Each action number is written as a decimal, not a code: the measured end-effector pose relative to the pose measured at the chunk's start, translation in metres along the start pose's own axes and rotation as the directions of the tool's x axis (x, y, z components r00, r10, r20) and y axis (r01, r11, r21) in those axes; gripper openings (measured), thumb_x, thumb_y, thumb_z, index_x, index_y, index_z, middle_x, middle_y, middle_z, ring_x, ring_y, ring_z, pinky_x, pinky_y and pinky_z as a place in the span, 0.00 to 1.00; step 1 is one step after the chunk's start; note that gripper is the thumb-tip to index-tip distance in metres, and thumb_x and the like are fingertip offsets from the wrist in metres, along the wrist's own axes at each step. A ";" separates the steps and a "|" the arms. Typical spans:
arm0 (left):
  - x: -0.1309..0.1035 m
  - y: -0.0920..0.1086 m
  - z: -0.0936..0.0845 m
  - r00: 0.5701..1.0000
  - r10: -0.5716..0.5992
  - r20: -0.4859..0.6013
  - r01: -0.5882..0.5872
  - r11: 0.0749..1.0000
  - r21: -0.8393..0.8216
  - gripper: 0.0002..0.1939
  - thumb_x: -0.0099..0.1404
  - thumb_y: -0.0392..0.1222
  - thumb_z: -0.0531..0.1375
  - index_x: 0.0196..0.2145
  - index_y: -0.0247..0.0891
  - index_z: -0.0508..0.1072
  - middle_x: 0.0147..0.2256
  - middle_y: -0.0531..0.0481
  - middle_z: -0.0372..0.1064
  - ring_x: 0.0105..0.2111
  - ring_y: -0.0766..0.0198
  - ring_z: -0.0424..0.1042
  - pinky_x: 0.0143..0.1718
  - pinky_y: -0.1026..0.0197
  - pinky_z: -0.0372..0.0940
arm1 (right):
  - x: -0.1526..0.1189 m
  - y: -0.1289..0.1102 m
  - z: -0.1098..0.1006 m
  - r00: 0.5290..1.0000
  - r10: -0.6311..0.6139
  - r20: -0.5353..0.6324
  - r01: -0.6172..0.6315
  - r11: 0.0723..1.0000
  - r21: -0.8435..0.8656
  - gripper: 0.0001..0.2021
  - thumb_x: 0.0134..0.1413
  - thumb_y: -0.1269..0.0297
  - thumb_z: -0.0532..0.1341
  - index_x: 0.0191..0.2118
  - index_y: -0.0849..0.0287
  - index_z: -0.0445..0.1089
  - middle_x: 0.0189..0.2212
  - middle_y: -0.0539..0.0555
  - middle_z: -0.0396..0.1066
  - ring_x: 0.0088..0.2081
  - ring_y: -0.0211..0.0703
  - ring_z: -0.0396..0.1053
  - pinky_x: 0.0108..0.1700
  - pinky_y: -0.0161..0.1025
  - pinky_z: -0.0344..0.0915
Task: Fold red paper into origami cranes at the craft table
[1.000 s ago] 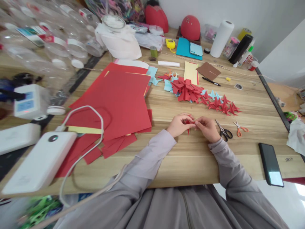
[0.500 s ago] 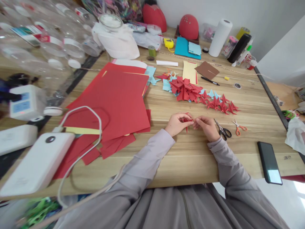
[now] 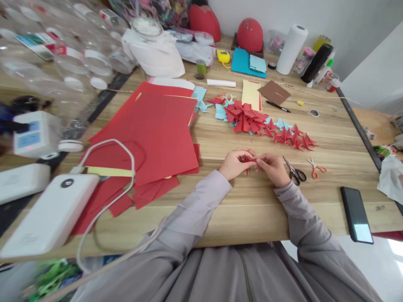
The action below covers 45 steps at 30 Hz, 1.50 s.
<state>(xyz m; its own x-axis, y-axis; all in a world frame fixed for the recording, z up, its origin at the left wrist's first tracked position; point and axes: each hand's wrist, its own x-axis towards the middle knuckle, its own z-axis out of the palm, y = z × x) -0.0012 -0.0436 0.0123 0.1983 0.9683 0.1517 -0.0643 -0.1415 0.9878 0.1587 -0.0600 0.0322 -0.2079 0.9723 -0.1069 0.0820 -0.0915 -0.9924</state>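
Note:
My left hand (image 3: 234,164) is closed around a small red origami crane (image 3: 246,160), with pointed ends showing above and below the fingers. My right hand (image 3: 272,167) pinches the right-hand end of the same folded paper, and the two hands' fingertips nearly meet. Much of the crane is hidden by the fingers. Beyond the hands lies a pile of folded red cranes (image 3: 247,117), with some light blue ones (image 3: 280,123) among them. Black-handled scissors (image 3: 296,173) rest just right of my right hand, beside small orange-handled scissors (image 3: 315,168).
Large red paper sheets (image 3: 157,138) cover the table's left side, with a white power bank (image 3: 50,214) and its cable at the corner. A phone (image 3: 356,214) lies at right. Plastic bottles (image 3: 69,63) crowd the far left. A pen (image 3: 277,106) lies near brown paper (image 3: 274,92).
My right fingertips have shifted slightly on the crane's end, and more red paper shows between the hands. The other things lie as before.

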 end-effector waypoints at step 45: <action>-0.002 -0.004 0.001 0.981 0.194 0.012 -0.192 0.963 0.190 0.02 0.55 0.36 0.62 0.27 0.37 0.76 0.35 0.44 0.73 0.40 0.62 0.71 0.46 0.55 0.65 | -0.004 -0.002 0.003 0.992 -0.098 -0.079 0.080 0.974 -0.212 0.12 0.45 0.55 0.64 0.28 0.60 0.69 0.20 0.51 0.70 0.22 0.38 0.67 0.27 0.36 0.65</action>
<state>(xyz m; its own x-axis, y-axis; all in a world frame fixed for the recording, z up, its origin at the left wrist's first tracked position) -0.0008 -0.0453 0.0079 0.1943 0.9200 0.3405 0.0856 -0.3617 0.9284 0.1567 -0.0642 0.0349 -0.1374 0.9905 -0.0036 0.2696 0.0339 -0.9624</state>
